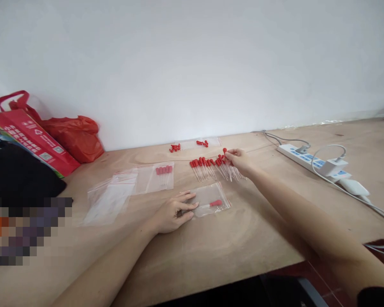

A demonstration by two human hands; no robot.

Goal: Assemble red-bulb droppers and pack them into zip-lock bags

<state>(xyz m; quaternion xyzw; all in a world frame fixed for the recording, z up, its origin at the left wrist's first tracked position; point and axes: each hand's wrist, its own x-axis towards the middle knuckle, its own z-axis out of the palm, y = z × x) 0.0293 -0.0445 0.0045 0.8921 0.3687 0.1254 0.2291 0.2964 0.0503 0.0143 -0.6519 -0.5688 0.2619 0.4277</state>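
Observation:
My left hand [174, 211] rests on the wooden table [230, 243], fingers pinching the open edge of a small clear zip bag [211, 198] that holds one red-bulbed glass dropper [213, 204]. My right hand [238, 160] reaches further back to a row of red-bulbed droppers [211, 167] and pinches one dropper at its right end. A filled clear bag with several droppers [161, 175] lies to the left.
Empty clear bags [110, 198] lie at the left. Loose red bulbs [175, 147] and a bag [203, 143] sit near the wall. A red carton [32, 140] and red plastic bag [77, 136] stand far left. A white power strip [310, 160] with cables lies at the right.

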